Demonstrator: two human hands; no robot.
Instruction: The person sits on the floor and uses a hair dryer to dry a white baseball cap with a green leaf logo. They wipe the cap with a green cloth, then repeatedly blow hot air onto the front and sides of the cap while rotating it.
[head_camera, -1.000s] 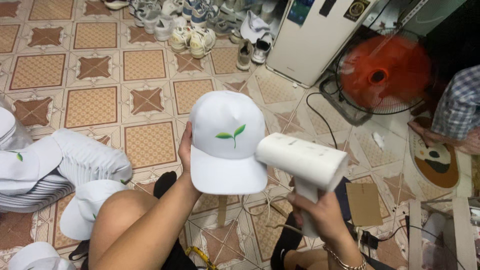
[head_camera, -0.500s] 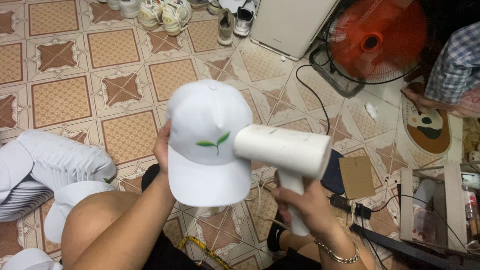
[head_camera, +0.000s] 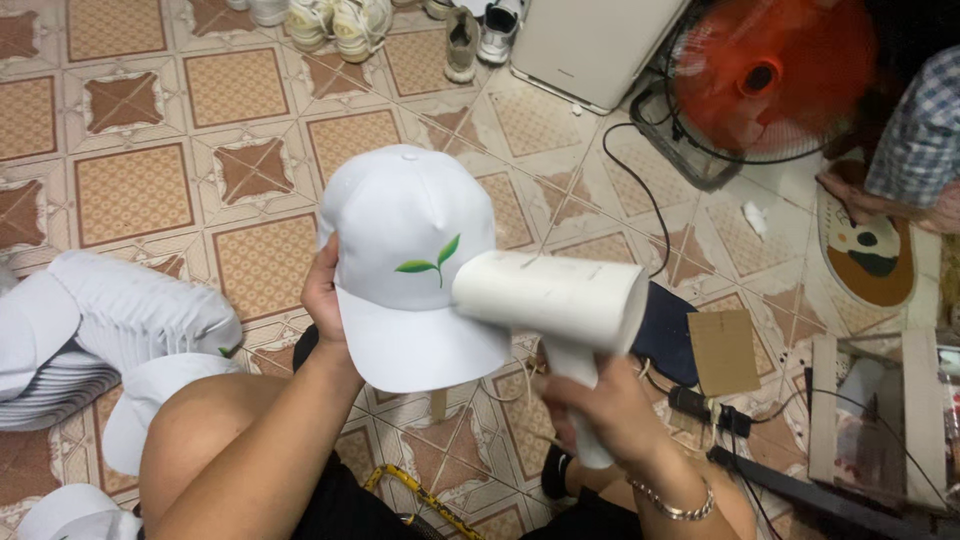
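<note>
Hands on cap and steamer

Left hand (head_camera: 322, 292) grips the side of a white cap (head_camera: 410, 265) with a green leaf mark, holding it up over the tiled floor (head_camera: 130, 190). Right hand (head_camera: 605, 410) wraps the handle of a white handheld steamer (head_camera: 552, 302), its nozzle touching the cap's front.

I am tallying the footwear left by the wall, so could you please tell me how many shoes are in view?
5 at least, along the top edge: a white shoe, a pale pair, a grey shoe and a white-and-black shoe. All are partly cropped, so more may lie out of frame.
</note>
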